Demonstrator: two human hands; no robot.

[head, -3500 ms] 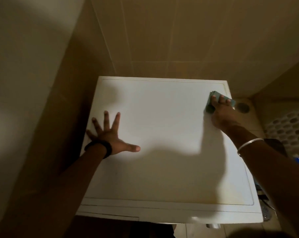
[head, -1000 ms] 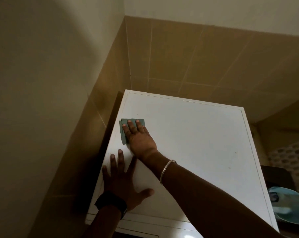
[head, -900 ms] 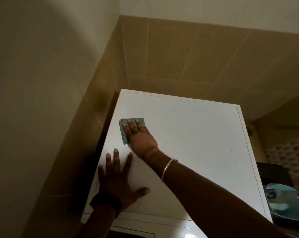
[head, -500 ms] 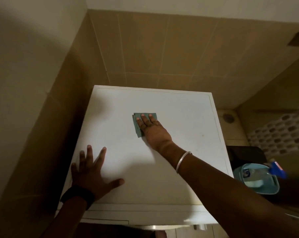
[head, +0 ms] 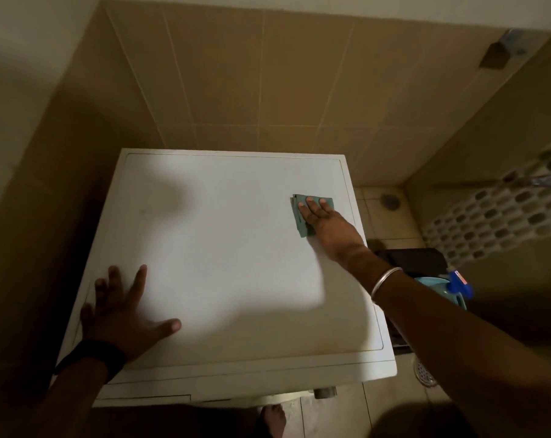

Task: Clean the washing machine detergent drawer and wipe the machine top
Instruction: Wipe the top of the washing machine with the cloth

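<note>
The white washing machine top (head: 229,248) fills the middle of the view. A folded green cloth (head: 300,213) lies flat on it near the right edge. My right hand (head: 326,224) presses the cloth down with straight fingers. My left hand (head: 122,306) rests flat on the near left corner of the top, fingers spread, a black band on the wrist. Part of the drawer front (head: 147,400) shows below the near edge, closed as far as I can tell.
Tiled walls close in behind and to the left of the machine. To the right stand a dark stool or box (head: 410,259), a light blue tub (head: 438,287) with a blue bottle (head: 460,284), and a white perforated basket (head: 501,213). A floor drain (head: 424,373) lies near.
My right hand has slid the cloth from the left side across the middle to the right edge of the top. My left hand has stayed flat on the near left.
</note>
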